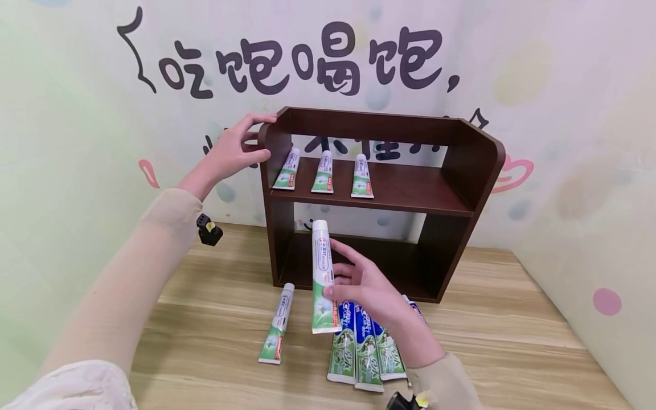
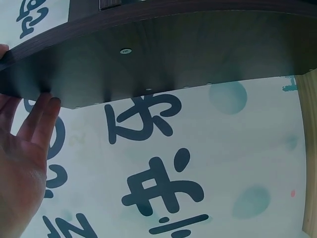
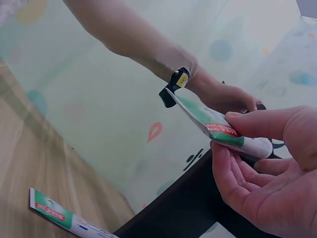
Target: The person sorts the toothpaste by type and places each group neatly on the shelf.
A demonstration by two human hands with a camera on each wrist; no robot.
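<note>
A pale wall (image 1: 564,114) with black lettering and pastel spots fills the upper frame. Below it spreads a wood-grain table (image 1: 200,319), where a dark brown two-tier shelf (image 1: 415,185) stands at the centre.

At centre left, the person's left hand (image 1: 233,151) touches the shelf's upper corner, thumb and fingers spread apart. Just below the centre, the right hand (image 1: 366,285) pinches a white-and-green toothpaste tube (image 1: 324,279) between thumb and fingers, holding it cap up in front of the lower tier.

Under that arm, at lower centre right, I see several blue-and-green tubes (image 1: 366,347) lying side by side, partly hidden. A single white-and-green tube (image 1: 277,324) lies at lower centre left. Three matching tubes (image 1: 324,173) sit apart in a row on the upper tier, flat ends toward its front edge.
</note>
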